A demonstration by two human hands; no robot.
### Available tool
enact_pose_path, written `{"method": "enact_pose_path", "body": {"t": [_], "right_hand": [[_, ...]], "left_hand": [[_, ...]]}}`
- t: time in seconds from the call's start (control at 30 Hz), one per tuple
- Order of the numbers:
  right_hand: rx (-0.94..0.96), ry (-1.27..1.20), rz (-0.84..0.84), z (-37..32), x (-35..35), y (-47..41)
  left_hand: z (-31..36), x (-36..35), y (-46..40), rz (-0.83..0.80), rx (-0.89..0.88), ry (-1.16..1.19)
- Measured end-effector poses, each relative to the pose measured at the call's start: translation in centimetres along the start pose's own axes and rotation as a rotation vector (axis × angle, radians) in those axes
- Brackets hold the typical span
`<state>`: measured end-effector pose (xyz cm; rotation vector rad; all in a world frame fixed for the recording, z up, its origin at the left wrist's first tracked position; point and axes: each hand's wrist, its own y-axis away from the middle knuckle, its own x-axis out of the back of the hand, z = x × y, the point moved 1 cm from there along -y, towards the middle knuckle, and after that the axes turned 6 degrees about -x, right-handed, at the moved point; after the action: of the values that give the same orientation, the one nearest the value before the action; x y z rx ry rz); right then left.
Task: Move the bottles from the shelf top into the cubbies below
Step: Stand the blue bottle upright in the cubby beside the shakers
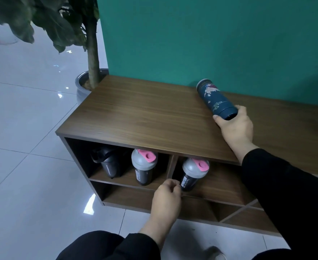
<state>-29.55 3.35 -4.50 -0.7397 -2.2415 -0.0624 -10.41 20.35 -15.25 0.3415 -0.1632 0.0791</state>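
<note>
One bottle left up top, three already down in the cubbies.

The upper-left cubby (128, 177) has a black shaker (110, 163) and a grey-lidded shaker with a pink cap (144, 167) standing side by side, and the cubby to its right (222, 186) holds another grey-and-pink shaker (193, 174), tilted a bit in this view. The lower cubbies look bare. On the shelf top (145, 113) the dark blue patterned bottle (215, 98) is tipped over toward the green wall (210, 38), with the right hand (235, 126) wrapped round its near end. Left hand (166, 201) hangs loosely curled by the divider edge, fingers nearly pinched, holding nothing.
</note>
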Motion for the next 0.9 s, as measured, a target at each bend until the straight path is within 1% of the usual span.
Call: {"method": "enact_pose_path", "body": {"t": [0.13,0.3,0.37,0.43,0.5,0.53,0.6,0.67,0.73,0.77,0.83,0.9], "right_hand": [[0.015,-0.245,0.128,0.3,2.1,1.0],[0.101,-0.533,0.084,2.2,8.3,5.4],[0.196,-0.553,0.087,2.7,12.1,8.6],[0.306,-0.519,0.065,3.5,16.0,12.5],[0.389,-0.502,-0.023,5.2,18.5,15.7],[0.406,-0.479,-0.081,6.3,19.1,17.0],[0.409,-0.393,-0.195,8.5,19.0,18.7],[0.386,-0.304,-0.241,10.6,18.3,19.9],[0.344,-0.314,-0.249,11.8,17.3,20.7],[0.278,-0.394,-0.234,12.2,16.4,21.1],[0.032,-0.639,-0.180,12.5,14.4,21.7],[-0.228,-0.785,-0.099,12.2,12.3,22.5]], "left_hand": [[0.3,0.1,0.2,-0.002,-0.020,-0.024],[1.3,-0.5,1.3,0.013,-0.093,0.012],[2.1,-0.5,2.1,0.022,-0.154,0.074],[2.7,-0.3,2.9,0.044,-0.193,0.175],[3.1,-0.4,3.6,0.002,-0.145,0.339],[3.1,-0.6,3.9,-0.061,-0.078,0.433],[2.7,-1.4,4.6,-0.250,0.098,0.560],[2.1,-2.4,5.1,-0.401,0.215,0.597],[1.5,-3.0,5.4,-0.423,0.292,0.630],[1.2,-3.3,5.3,-0.406,0.333,0.661],[0.7,-4.1,5.2,-0.348,0.422,0.719],[0.4,-4.9,5.2,-0.327,0.465,0.713]]}}
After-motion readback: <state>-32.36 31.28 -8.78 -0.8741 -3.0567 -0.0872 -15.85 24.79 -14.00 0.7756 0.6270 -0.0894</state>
